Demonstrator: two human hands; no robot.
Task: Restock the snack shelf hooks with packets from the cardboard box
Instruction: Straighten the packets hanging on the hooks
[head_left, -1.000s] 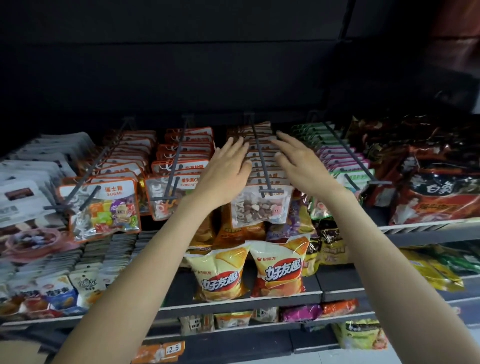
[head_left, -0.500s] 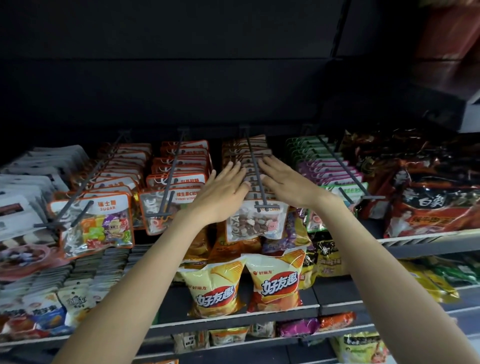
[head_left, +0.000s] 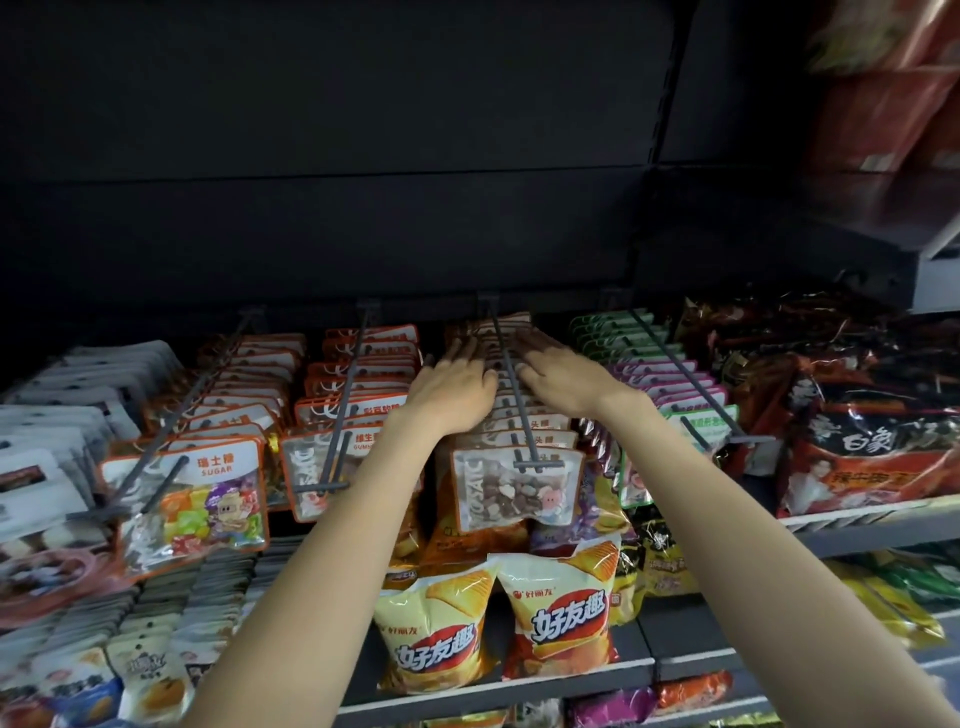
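A row of chocolate-candy packets (head_left: 514, 488) hangs on a dark metal hook (head_left: 511, 384) in the middle of the shelf. My left hand (head_left: 457, 387) lies flat on the packet tops to the left of the hook rod. My right hand (head_left: 558, 374) lies flat on the tops to the right of the rod. Both hands have straight fingers reaching toward the back of the row. The cardboard box is not in view.
Neighbouring hooks carry orange-edged candy packets (head_left: 197, 499), gummy packets (head_left: 332, 462) and green and purple packets (head_left: 670, 384). Yellow crisp bags (head_left: 561, 613) stand on the shelf below. Red noodle packs (head_left: 867, 457) fill the right shelf. A dark back panel rises above.
Both hands have slid further back along the packet tops toward the rear of the hook. The camera view has tilted upward.
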